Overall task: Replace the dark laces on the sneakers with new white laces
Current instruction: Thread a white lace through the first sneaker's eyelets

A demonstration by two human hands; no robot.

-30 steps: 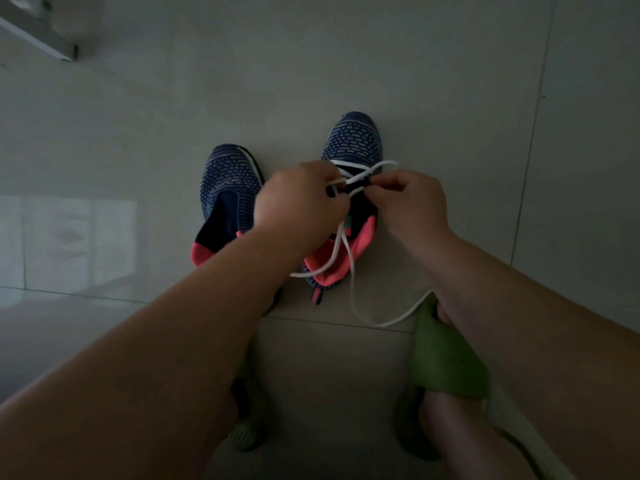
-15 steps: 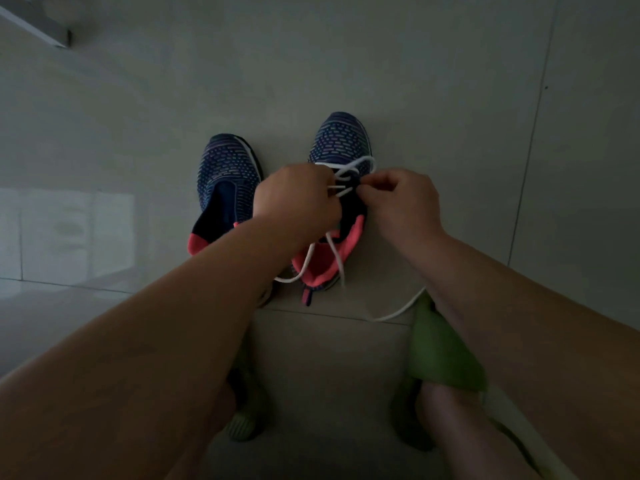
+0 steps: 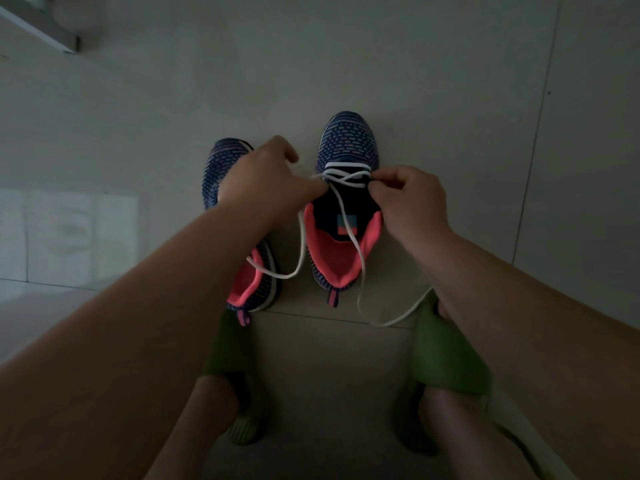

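Two navy knit sneakers with pink linings stand side by side on the tiled floor. The right sneaker (image 3: 348, 143) carries a white lace (image 3: 346, 176) across its lowest eyelets, crossed once. My left hand (image 3: 266, 181) pinches the lace at the shoe's left side. My right hand (image 3: 410, 199) pinches it at the right side. Two loose lace ends trail back over the pink collar toward me. The left sneaker (image 3: 221, 164) has no lace that I can see and is partly hidden under my left forearm.
My feet in green slippers (image 3: 446, 355) rest on the floor just behind the sneakers. Grey floor tiles (image 3: 415, 81) spread all around. A pale metal edge (image 3: 41, 29) shows at the top left corner.
Both hands have moved apart to the sides of the right sneaker, uncovering its tongue and pink opening. The lace crossing now lies flatter over the eyelets.
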